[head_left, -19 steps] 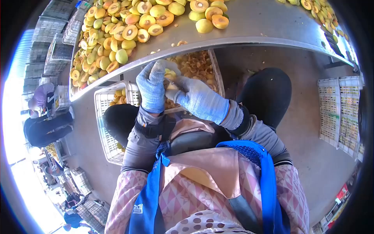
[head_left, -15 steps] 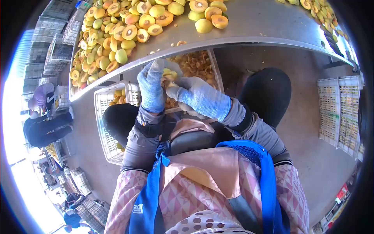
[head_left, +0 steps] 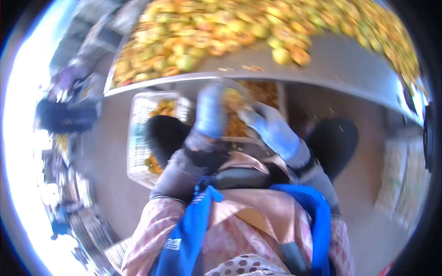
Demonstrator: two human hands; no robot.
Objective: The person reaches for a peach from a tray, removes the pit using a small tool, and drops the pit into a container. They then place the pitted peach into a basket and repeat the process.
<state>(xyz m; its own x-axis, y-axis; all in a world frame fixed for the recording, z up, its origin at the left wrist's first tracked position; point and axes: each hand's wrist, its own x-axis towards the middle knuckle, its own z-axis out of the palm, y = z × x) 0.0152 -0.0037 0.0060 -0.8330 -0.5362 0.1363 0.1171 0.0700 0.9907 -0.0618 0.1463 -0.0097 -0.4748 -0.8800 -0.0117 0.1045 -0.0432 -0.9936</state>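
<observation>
My left hand (head_left: 211, 111), in a pale blue coated glove, is closed around a yellow peach half (head_left: 232, 98); motion blurs its fingers. My right hand (head_left: 275, 131), gloved alike, comes up close to the fruit from the other side. Its fingers are bent together, and whatever they hold is too smeared to name. Both hands are over a crate (head_left: 282, 99) of brownish-orange pieces between my knees, just below the metal table's front edge.
Halved yellow peaches (head_left: 198, 39) are heaped on the metal table (head_left: 331, 60). A white crate (head_left: 137, 133) with peaches stands beside my left knee. Pale crates (head_left: 397, 172) are at the right. A person in dark trousers (head_left: 66, 114) bends over at the far left.
The view has swung, so the table, crates and my hands appear farther right, and more of the fruit heap shows. My hands are somewhat farther apart, with the peach half still between them.
</observation>
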